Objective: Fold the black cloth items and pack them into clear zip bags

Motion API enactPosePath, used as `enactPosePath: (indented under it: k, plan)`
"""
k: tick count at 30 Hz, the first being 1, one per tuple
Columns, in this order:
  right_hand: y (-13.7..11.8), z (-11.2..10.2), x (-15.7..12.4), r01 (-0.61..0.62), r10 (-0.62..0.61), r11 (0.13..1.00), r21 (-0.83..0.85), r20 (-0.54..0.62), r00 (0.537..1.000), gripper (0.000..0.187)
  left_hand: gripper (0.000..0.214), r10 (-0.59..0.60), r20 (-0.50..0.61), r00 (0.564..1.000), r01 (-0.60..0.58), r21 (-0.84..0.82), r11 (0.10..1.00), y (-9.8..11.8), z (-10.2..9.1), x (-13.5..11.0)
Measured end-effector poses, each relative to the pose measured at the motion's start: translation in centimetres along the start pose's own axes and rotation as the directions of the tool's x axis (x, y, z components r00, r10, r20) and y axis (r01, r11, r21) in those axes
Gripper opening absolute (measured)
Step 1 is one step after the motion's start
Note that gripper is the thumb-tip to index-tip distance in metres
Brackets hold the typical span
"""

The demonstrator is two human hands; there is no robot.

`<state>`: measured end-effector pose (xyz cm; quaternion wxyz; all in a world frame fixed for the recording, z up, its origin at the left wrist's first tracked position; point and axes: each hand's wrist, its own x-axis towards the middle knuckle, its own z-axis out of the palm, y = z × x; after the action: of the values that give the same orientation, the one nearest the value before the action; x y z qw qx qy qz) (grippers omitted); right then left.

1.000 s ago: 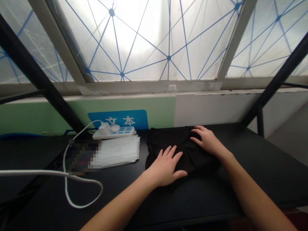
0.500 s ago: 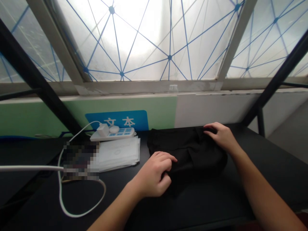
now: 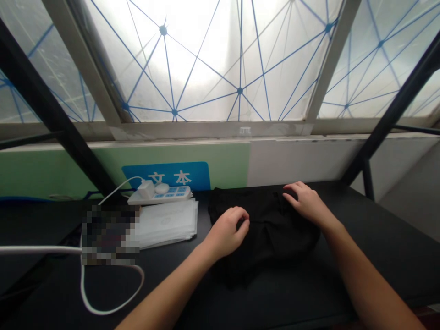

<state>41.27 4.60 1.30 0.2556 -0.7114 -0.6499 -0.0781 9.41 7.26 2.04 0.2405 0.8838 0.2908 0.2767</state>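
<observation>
A piece of black cloth (image 3: 268,233), perhaps a garment, lies folded and wrinkled on the black tabletop (image 3: 165,288). Over its left part is my left hand (image 3: 228,229), thumb and fingertips brought together in a pinch at a fold of the fabric. The exact grip is hard to see, black on black. My right hand (image 3: 304,199) rests on the cloth's far right part, thumb and forefinger apart. A small raised fold lies just left of those fingertips.
Left of the cloth lies a stack of whitish translucent packets (image 3: 168,224). Behind it sits a white power strip (image 3: 165,195) with a plugged-in charger (image 3: 146,188). A white cable (image 3: 113,311) loops at the left beside a pixelated item. Dark metal posts (image 3: 360,160) flank the desk before the window.
My left hand has moved up slightly and its fingers have curled into a pinch. The cloth's near part now spreads further toward me. My right hand stays on the far right part.
</observation>
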Motion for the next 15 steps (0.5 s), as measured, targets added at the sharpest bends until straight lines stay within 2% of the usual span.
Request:
enactPosePath:
  k: [3, 5, 9, 12, 15]
  plan:
    - [0.2, 1.2, -0.1, -0.058, 0.059, 0.997, -0.049, 0.030, 0.998, 0.025, 0.032, -0.090, 0.053, 0.995, 0.079, 0.184, 0.980, -0.8, 1.7, 2.8]
    - [0.5, 1.7, -0.1, -0.074, 0.076, 0.996, -0.044, 0.030, 0.997, 0.018, 0.045, -0.172, 0.065, 0.983, 0.151, 0.248, 0.957, -1.7, 3.0, 4.3]
    - [0.9, 1.5, 0.1, -0.097, 0.096, 0.995, -0.036, -0.022, 0.995, 0.013, 0.059, -0.302, 0.016, 0.953, 0.278, 0.350, 0.895, -3.7, 4.8, 5.3]
    - [0.8, 1.0, 0.5, -0.100, 0.096, 0.995, -0.026, -0.115, 0.989, 0.020, 0.055, -0.313, -0.044, 0.949, 0.303, 0.414, 0.858, -4.4, 4.9, 4.9]
    - [0.5, 0.8, 0.7, -0.070, 0.065, 0.997, -0.025, -0.161, 0.985, 0.023, 0.041, -0.294, -0.107, 0.950, 0.308, 0.477, 0.823, -4.4, 4.1, 4.8]
